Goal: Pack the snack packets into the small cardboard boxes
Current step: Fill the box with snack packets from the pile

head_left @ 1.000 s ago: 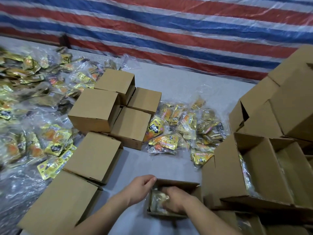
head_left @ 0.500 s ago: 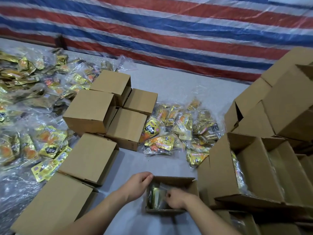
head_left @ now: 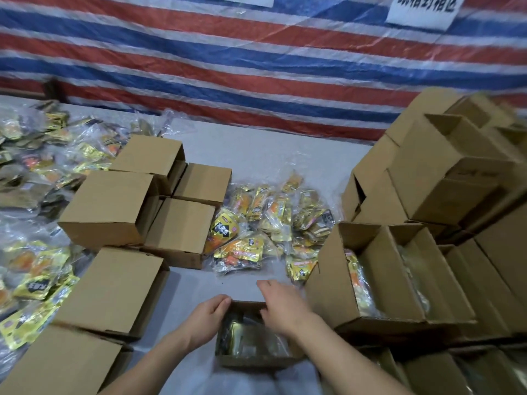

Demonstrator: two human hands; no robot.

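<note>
The left hand (head_left: pixel 206 317) grips the left rim of a small open box (head_left: pixel 251 362) at the near edge of the table, thumb and fingers curled over the cardboard. The right hand (head_left: pixel 281 306) hovers over the box's far right corner with its fingers relaxed and slightly spread, holding nothing. Inside the box lie shiny packed packets (head_left: pixel 242 337), dim and hard to make out singly.

Just beyond the hands, a loose pile of yellow snack packets (head_left: pixel 256 229) in clear plastic sits on the grey table (head_left: pixel 256 155). To its left stand 4 closed boxes (head_left: pixel 114 206) grouped together, with 2 larger closed ones (head_left: pixel 114 289) nearer on the left. A wide spread of more packets (head_left: pixel 37 181) covers the table's left side.

To the right, an open divided carton (head_left: pixel 393 280) holds packets upright along its left compartment. Behind and beside it rises a stack of cardboard boxes (head_left: pixel 445 178), some open. A red, white and blue striped tarp (head_left: pixel 256 67) forms the backdrop, with a white sign (head_left: pixel 425 7) bearing blurred dark characters at its top right.
</note>
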